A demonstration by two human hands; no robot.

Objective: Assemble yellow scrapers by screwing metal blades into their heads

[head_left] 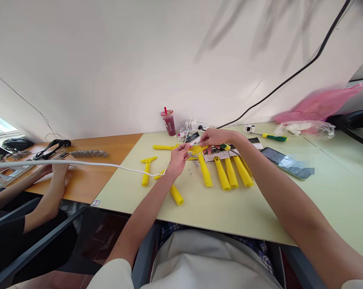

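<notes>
Yellow plastic T-handle piece (203, 166) is at the centre of things: its top end is pinched between both hands above the pale green tabletop (326, 192), while its long shaft slopes down toward the person w/ the far tip resting on the surface. Left hand (179, 158) is closed around the head of the piece from the left, fingers curled in tight. Right hand (215, 138) comes in from the right, fingertips pressed on the same head; something thin and metallic seems to sit betw. the hands, too small to make out. Just right of the held piece, three more yellow handles (233, 171) lie side by side, tips toward the person. Another yellow T-piece (146, 170) lies apart to the left, and a short yellow tube (176, 194) sits nearer the tabletop edge, under the left forearm. White cable (79, 163) runs in from the left to approx. the left wrist. Red drink cup (168, 122) stands at the back by the wall; a phone (285, 161) lies to the right, a green-yellow screwdriver (272, 137) beyond it. At far left, another person's arms (45, 180) rest on the wooden desk (109, 148).
</notes>
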